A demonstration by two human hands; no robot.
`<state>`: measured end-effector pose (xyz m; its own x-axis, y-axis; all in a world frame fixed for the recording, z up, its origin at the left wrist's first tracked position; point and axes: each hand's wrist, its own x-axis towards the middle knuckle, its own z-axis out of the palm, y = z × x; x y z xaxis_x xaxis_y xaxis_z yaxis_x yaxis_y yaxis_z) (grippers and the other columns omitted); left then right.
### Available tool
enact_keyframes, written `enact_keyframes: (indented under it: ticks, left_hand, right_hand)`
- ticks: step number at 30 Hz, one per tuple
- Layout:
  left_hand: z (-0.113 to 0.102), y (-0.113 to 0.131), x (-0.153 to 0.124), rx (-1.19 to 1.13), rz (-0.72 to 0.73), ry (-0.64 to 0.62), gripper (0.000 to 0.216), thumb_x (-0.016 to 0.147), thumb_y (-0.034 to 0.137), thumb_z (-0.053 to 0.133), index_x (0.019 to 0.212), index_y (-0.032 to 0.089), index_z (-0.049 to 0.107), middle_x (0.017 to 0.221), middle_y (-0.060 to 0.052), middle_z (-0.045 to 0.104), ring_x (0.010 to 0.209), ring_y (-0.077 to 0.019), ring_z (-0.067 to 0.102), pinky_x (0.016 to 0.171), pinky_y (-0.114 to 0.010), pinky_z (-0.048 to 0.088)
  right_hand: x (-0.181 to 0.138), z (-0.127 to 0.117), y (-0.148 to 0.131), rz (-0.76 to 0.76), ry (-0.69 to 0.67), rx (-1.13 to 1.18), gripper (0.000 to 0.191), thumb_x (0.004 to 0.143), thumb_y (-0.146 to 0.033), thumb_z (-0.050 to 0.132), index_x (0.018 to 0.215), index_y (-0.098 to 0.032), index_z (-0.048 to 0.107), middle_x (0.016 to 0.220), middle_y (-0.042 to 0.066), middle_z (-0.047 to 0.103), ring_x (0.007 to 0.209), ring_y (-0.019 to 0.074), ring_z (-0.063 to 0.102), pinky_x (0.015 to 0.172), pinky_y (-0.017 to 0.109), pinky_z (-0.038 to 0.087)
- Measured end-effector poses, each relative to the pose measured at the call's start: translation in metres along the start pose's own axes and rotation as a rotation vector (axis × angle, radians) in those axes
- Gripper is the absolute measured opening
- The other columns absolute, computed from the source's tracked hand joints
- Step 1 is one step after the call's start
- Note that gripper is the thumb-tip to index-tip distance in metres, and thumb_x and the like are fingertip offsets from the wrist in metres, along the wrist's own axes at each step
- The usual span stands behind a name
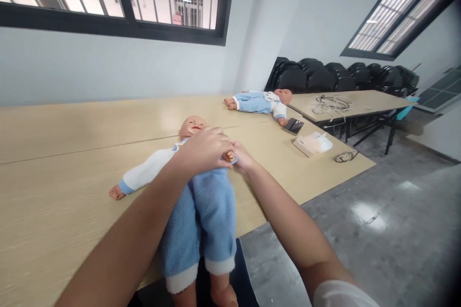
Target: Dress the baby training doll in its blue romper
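A baby doll [216, 196] in fuzzy blue trousers and a white top lies on its back at the table's front edge, its legs hanging over. My left hand [207, 149] reaches across the doll's chest, fingers curled round the arm on the right side. Below those fingers show the doll's small hand [229, 156] and a bit of blue sleeve cuff [235, 159]. Close against it, my right hand [242, 156] pinches the same sleeve from the outer side; its fingertips are partly hidden. The doll's other arm [147, 169] stretches out to the left on the tabletop.
A second doll [257, 101] in similar clothes lies farther back on the table [72, 129]. Near it are a phone [293, 126], a tissue box [309, 145] and glasses [346, 156]. Cables [333, 102] lie on another table; black chairs [293, 76] are stacked behind.
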<state>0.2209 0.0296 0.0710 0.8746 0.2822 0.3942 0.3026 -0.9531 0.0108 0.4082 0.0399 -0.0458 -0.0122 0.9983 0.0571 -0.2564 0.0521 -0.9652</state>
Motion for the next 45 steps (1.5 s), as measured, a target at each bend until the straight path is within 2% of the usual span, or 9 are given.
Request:
enact_keyframes:
  ticks: [5,9,13,19,27,31,35,40,45]
  left_hand:
    - [-0.006,-0.008,-0.009,-0.171,-0.151,0.030,0.028,0.089,0.045,0.069,0.104,0.022,0.074,0.101,-0.005,0.073,0.096,-0.0234,0.066,0.086,-0.037,0.049]
    - [-0.024,-0.027,-0.023,-0.383,-0.272,0.195,0.026,0.086,0.045,0.071,0.099,0.022,0.075,0.106,-0.006,0.074,0.103,-0.0226,0.067,0.094,-0.036,0.052]
    - [-0.032,-0.039,-0.032,-0.564,-0.421,0.331,0.029,0.086,0.045,0.070,0.099,0.020,0.075,0.106,-0.007,0.074,0.097,-0.0209,0.068,0.086,-0.033,0.055]
    - [-0.036,-0.040,-0.035,-0.615,-0.428,0.370,0.030,0.083,0.046,0.074,0.095,0.018,0.074,0.105,-0.007,0.074,0.096,-0.0201,0.068,0.076,-0.029,0.054]
    - [-0.052,-0.029,-0.035,-0.480,-0.341,0.292,0.023,0.083,0.039,0.072,0.098,0.021,0.077,0.098,-0.004,0.073,0.092,-0.0189,0.066,0.080,-0.029,0.053]
    - [-0.053,-0.029,-0.035,-0.453,-0.335,0.291,0.023,0.084,0.038,0.072,0.099,0.022,0.078,0.098,-0.003,0.073,0.092,-0.0191,0.066,0.084,-0.031,0.053]
    - [-0.053,-0.029,-0.035,-0.429,-0.331,0.255,0.024,0.083,0.039,0.073,0.099,0.022,0.078,0.100,-0.003,0.074,0.093,-0.0194,0.066,0.082,-0.030,0.052]
    - [-0.055,-0.027,-0.036,-0.446,-0.331,0.197,0.025,0.077,0.040,0.079,0.096,0.023,0.078,0.094,-0.001,0.072,0.086,-0.0171,0.065,0.078,-0.028,0.051]
    - [-0.059,-0.010,-0.032,-0.485,-0.320,-0.004,0.028,0.074,0.045,0.080,0.096,0.028,0.079,0.096,0.001,0.073,0.086,-0.0177,0.066,0.072,-0.027,0.050]
  right_hand:
    - [0.002,-0.007,0.001,0.041,-0.038,0.009,0.037,0.074,-0.049,0.086,0.086,-0.017,0.071,0.084,0.003,0.074,0.077,0.0151,0.062,0.071,0.026,0.048]
    - [-0.001,-0.015,-0.007,0.137,-0.162,0.093,0.033,0.078,-0.045,0.085,0.093,-0.017,0.073,0.093,0.003,0.075,0.088,0.0168,0.065,0.083,0.029,0.052]
    - [-0.006,-0.023,-0.013,0.207,-0.269,0.203,0.026,0.080,-0.037,0.080,0.097,-0.018,0.074,0.097,0.003,0.075,0.091,0.0176,0.067,0.086,0.030,0.053]
    - [-0.013,-0.026,-0.022,0.237,-0.422,0.139,0.034,0.076,-0.032,0.086,0.103,-0.016,0.072,0.092,0.003,0.073,0.082,0.0148,0.066,0.080,0.028,0.051]
    - [-0.010,-0.019,-0.019,0.069,-0.322,-0.083,0.034,0.074,-0.037,0.090,0.089,-0.018,0.065,0.083,-0.002,0.068,0.076,0.0126,0.063,0.076,0.026,0.048]
    - [-0.009,-0.014,-0.020,-0.007,-0.320,-0.159,0.041,0.074,-0.041,0.089,0.097,-0.020,0.062,0.087,-0.001,0.069,0.078,0.0140,0.063,0.076,0.027,0.049]
    - [-0.010,-0.008,-0.021,-0.122,-0.213,-0.272,0.035,0.076,-0.040,0.088,0.096,-0.020,0.066,0.087,-0.002,0.069,0.078,0.0122,0.062,0.077,0.025,0.048]
    - [-0.009,-0.009,-0.020,0.039,-0.176,-0.069,0.030,0.075,-0.036,0.086,0.094,-0.019,0.071,0.085,0.000,0.071,0.075,0.0123,0.062,0.075,0.025,0.050]
    - [-0.013,-0.010,-0.021,0.148,-0.247,0.131,0.031,0.077,-0.032,0.085,0.101,-0.020,0.070,0.084,-0.001,0.070,0.075,0.0121,0.062,0.072,0.023,0.051]
